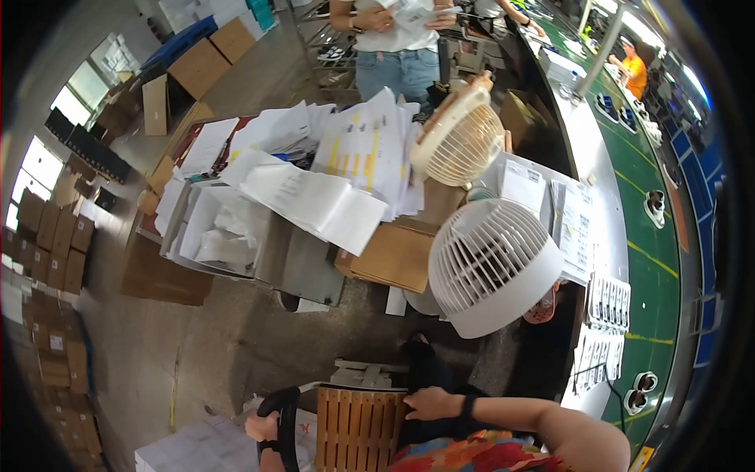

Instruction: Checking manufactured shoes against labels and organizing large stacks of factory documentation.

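Below me stands a chair with a wooden slatted panel (358, 431) and a looped black armrest (288, 433). My left hand (262, 427), with a dark band at the wrist, is closed at the armrest, some fingers hidden behind it. My right hand (429, 403), also with a dark wristband, grips the right edge of the slats, its fingertips bent over the wood. A dark-clothed leg (425, 362) is beside the chair. Ahead on the right is a white fan (495, 267) with a round grille, apart from both hands.
A table with paper stacks (358, 149), a grey tray (259, 271) and a cardboard box (389, 256) lies ahead. Beyond stands a person holding papers (409, 16). A beige fan (464, 138) is near them. Right runs a green conveyor (649, 307) with shoes; cartons (59, 244) line the left.
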The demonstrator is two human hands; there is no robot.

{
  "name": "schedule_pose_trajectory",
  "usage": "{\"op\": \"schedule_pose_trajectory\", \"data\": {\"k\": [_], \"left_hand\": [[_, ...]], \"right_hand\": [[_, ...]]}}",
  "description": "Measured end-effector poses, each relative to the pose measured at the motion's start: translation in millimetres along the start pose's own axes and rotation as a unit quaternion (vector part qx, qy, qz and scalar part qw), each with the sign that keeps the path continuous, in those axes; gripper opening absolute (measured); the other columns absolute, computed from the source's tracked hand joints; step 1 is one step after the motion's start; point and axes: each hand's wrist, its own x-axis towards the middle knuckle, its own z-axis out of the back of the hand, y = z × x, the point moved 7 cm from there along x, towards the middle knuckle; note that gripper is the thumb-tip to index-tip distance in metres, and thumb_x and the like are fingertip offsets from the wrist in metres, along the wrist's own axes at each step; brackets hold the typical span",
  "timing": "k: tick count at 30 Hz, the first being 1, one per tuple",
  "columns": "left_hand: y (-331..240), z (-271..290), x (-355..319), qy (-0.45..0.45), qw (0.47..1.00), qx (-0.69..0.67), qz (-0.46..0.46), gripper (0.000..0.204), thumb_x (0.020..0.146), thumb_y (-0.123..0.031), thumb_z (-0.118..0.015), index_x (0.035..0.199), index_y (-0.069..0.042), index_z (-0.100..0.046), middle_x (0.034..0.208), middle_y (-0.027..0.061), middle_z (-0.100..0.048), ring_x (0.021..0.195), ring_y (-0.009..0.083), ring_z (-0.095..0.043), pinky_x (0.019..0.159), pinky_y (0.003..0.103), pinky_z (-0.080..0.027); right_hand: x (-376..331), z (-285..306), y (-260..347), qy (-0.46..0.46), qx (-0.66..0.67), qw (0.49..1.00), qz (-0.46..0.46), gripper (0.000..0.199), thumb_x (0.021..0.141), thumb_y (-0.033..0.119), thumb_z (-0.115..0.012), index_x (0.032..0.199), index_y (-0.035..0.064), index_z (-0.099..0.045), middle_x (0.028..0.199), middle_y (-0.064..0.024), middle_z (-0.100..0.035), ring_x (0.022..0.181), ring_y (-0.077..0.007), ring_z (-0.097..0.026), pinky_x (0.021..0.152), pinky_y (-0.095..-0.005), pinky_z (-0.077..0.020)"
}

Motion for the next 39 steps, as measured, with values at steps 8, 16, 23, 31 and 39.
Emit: {"op": "schedule_pose_trajectory", "data": {"k": [8, 16, 23, 31, 39], "left_hand": [[-121.8, 42.3, 5.7, -0.044, 0.98, -0.127, -0.149, 0.063, 0.066, -0.02, -0.08, 0.12, -0.001, -0.054, 0.114, 0.0233, -0.055, 0.111, 0.0386, -0.053, 0.095, 0.046, -0.044], [-509.4, 204.5, 46.4, -0.06, 0.788, -0.247, -0.561, 0.027, 0.087, -0.014, -0.064, 0.112, -0.004, -0.063, 0.128, 0.0181, -0.059, 0.124, 0.0419, -0.047, 0.105, 0.047, -0.039], [-607.1, 120.4, 139.9, 0.02, 0.739, -0.057, -0.671, 0.027, 0.09, -0.03, -0.059, 0.1, -0.005, -0.067, 0.112, 0.0129, -0.062, 0.125, 0.0373, -0.041, 0.108, 0.07, -0.018], [-598.2, 158.0, 209.1, 0.083, 0.711, -0.025, -0.698, 0.021, 0.084, -0.028, -0.067, 0.083, -0.007, -0.067, 0.085, 0.0105, -0.059, 0.103, 0.0304, -0.05, 0.103, 0.057, -0.026], [-664.2, 173.7, 191.4, 0.452, 0.636, -0.062, -0.622, 0.054, 0.085, -0.031, -0.073, 0.125, 0.002, -0.056, 0.129, 0.0196, -0.057, 0.117, 0.0375, -0.056, 0.1, 0.038, -0.044]], "right_hand": [[-161.9, 267.7, 105.0, -0.134, 0.042, 0.985, 0.1, 0.053, 0.094, 0.045, -0.057, 0.119, -0.0016, -0.06, 0.096, -0.024, -0.067, 0.091, -0.0399, -0.065, 0.078, -0.045, -0.0528], [-101.1, 427.2, 85.5, -0.305, 0.142, 0.941, -0.038, 0.056, 0.087, 0.042, -0.066, 0.114, -0.0059, -0.055, 0.096, -0.0268, -0.065, 0.092, -0.0416, -0.065, 0.08, -0.0429, -0.0518], [-4.6, 474.6, 12.7, -0.518, 0.148, 0.826, -0.165, 0.067, 0.085, 0.035, -0.068, 0.125, -0.0131, -0.045, 0.111, -0.0331, -0.057, 0.107, -0.0477, -0.055, 0.096, -0.0478, -0.0459], [30.1, 481.3, -4.3, -0.572, 0.148, 0.727, -0.35, 0.072, 0.078, 0.037, -0.077, 0.124, -0.0077, -0.044, 0.117, -0.027, -0.05, 0.112, -0.0455, -0.052, 0.091, -0.0474, -0.0484], [33.0, 481.8, -16.2, -0.572, 0.221, 0.691, -0.382, 0.067, 0.073, 0.028, -0.08, 0.12, -0.0048, -0.046, 0.115, -0.0251, -0.056, 0.108, -0.0414, -0.058, 0.088, -0.045, -0.0498]]}}
